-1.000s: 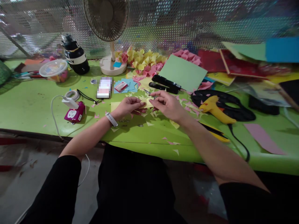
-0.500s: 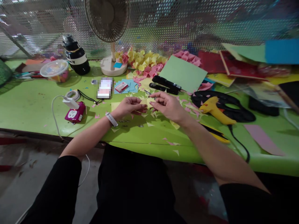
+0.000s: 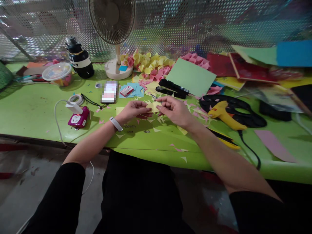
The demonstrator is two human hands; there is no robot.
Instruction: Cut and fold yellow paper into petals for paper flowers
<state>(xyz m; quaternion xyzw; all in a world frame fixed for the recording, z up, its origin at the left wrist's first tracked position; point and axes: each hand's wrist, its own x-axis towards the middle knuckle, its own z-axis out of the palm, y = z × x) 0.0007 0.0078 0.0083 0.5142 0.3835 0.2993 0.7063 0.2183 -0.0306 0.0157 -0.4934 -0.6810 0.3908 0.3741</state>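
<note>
A small piece of yellow paper (image 3: 152, 107) is pinched between my two hands above the green tabletop. My left hand (image 3: 134, 111), with a white band on its wrist, grips the paper's left side between thumb and fingers. On the right side, my right hand (image 3: 172, 110) holds it with thumb and fingertips. Beneath them lie several yellow and pink paper scraps (image 3: 157, 130). Just beyond my right hand rests a black stapler (image 3: 173, 88). A red-and-white small box (image 3: 127, 91) sits on blue paper squares (image 3: 138, 89) beyond my left hand.
Folded yellow paper pieces (image 3: 153, 61) are heaped beside a fan (image 3: 118, 70). To the right lie a yellow glue gun (image 3: 227, 115), its cord and a pink paper strip (image 3: 275, 145). On the left stand a purple power adapter (image 3: 78, 118), a bottle (image 3: 80, 60) and a lidded tub (image 3: 58, 73).
Both hands keep hold of the yellow paper in nearly the same place. My left hand and wrist have shifted very slightly left.
</note>
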